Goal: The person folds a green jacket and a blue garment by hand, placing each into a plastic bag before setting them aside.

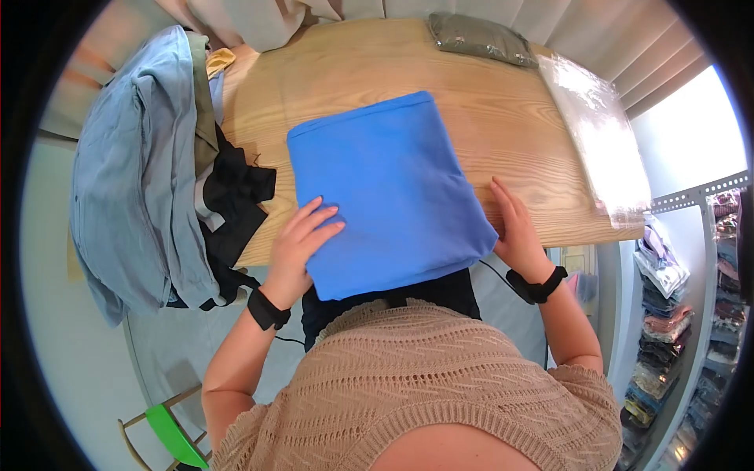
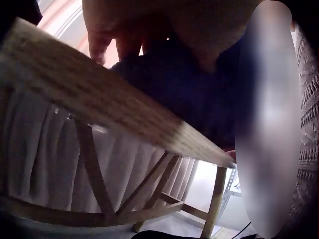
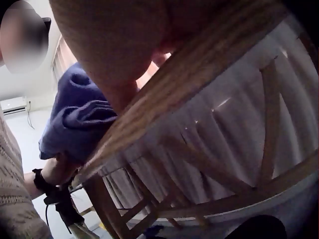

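A folded blue cloth lies on the wooden table, its near end reaching past the front edge. On its left side the left hand rests with fingers spread over the fabric. The right hand is beside the cloth's lower right corner, fingers extended on the tabletop and thumb near the fabric. In the left wrist view, fingers show above the table edge beside the dark blue fabric. The right wrist view shows the cloth bunched in folds over the edge.
Grey-blue garments and black clothing pile at the table's left. A packaged olive item lies at the back, clear plastic bags at the right. Shelves with packed clothes stand right; a green-backed chair stands lower left.
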`<action>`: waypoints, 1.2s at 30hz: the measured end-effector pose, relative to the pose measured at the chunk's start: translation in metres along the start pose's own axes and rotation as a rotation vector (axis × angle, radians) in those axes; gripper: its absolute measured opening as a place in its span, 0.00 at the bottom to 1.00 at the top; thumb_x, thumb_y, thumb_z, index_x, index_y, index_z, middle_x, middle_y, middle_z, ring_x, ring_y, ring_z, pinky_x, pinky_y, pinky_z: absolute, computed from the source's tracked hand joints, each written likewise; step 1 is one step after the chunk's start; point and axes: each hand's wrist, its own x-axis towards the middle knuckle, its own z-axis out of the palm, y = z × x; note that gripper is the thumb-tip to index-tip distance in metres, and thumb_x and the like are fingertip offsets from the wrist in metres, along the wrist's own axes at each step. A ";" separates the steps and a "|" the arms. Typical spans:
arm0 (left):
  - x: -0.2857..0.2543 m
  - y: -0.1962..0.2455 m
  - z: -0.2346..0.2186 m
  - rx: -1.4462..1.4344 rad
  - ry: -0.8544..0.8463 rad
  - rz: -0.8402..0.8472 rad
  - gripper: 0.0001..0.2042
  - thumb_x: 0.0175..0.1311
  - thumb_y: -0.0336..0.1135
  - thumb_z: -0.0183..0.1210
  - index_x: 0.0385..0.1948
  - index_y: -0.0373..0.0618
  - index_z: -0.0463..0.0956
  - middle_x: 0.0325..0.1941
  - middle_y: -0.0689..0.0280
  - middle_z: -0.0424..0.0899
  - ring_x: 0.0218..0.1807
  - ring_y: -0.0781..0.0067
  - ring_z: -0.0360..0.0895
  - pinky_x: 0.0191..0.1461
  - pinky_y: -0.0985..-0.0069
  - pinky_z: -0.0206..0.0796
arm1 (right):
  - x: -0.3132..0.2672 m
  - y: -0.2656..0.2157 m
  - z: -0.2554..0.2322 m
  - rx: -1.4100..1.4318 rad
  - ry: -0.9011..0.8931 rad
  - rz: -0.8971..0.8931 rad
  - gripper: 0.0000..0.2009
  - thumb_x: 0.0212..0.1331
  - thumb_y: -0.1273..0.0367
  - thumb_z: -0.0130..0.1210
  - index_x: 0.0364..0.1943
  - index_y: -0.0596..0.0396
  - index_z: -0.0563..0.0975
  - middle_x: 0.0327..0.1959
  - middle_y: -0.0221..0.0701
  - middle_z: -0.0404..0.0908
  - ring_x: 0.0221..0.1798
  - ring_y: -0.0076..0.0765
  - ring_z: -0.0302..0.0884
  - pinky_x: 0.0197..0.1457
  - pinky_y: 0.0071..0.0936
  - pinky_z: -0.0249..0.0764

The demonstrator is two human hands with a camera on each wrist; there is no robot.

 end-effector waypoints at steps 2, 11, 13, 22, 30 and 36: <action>0.002 0.000 -0.007 -0.027 0.047 -0.016 0.18 0.48 0.29 0.60 0.45 0.49 0.77 0.53 0.61 0.77 0.61 0.56 0.68 0.68 0.50 0.47 | 0.009 -0.001 0.000 0.012 0.053 -0.050 0.34 0.48 0.65 0.61 0.62 0.52 0.61 0.67 0.44 0.57 0.68 0.51 0.55 0.67 0.43 0.56; 0.021 -0.010 -0.031 -0.230 -0.050 -0.060 0.12 0.50 0.32 0.61 0.38 0.45 0.78 0.44 0.62 0.82 0.49 0.61 0.78 0.68 0.51 0.50 | 0.078 -0.022 -0.023 0.129 -0.319 -0.373 0.31 0.48 0.63 0.62 0.59 0.44 0.66 0.67 0.31 0.60 0.73 0.45 0.47 0.71 0.52 0.41; 0.024 -0.013 -0.036 -0.270 -0.076 -0.046 0.12 0.49 0.30 0.61 0.38 0.45 0.78 0.43 0.62 0.82 0.48 0.60 0.78 0.67 0.53 0.53 | 0.091 -0.001 -0.012 0.138 -0.442 -0.444 0.30 0.48 0.63 0.63 0.58 0.45 0.67 0.65 0.32 0.63 0.73 0.44 0.46 0.71 0.53 0.40; 0.031 -0.033 -0.029 -0.740 -0.020 -0.609 0.21 0.67 0.43 0.51 0.52 0.33 0.68 0.51 0.63 0.74 0.51 0.76 0.69 0.57 0.75 0.62 | 0.115 -0.017 0.001 0.739 -0.378 0.022 0.18 0.61 0.62 0.54 0.51 0.58 0.72 0.44 0.34 0.78 0.46 0.30 0.73 0.51 0.27 0.71; 0.069 -0.056 -0.028 -1.035 -0.054 -0.883 0.24 0.68 0.46 0.48 0.56 0.32 0.65 0.54 0.59 0.74 0.53 0.72 0.71 0.58 0.75 0.62 | 0.150 -0.027 0.005 0.534 -0.426 0.598 0.20 0.58 0.57 0.55 0.28 0.67 0.79 0.20 0.30 0.78 0.23 0.23 0.72 0.29 0.20 0.68; 0.086 -0.039 -0.054 -0.672 -0.070 -0.905 0.26 0.61 0.45 0.56 0.54 0.32 0.66 0.48 0.60 0.77 0.46 0.73 0.74 0.52 0.75 0.65 | 0.160 -0.019 0.016 0.501 -0.392 0.555 0.20 0.55 0.59 0.56 0.24 0.67 0.79 0.18 0.32 0.77 0.19 0.24 0.70 0.23 0.22 0.65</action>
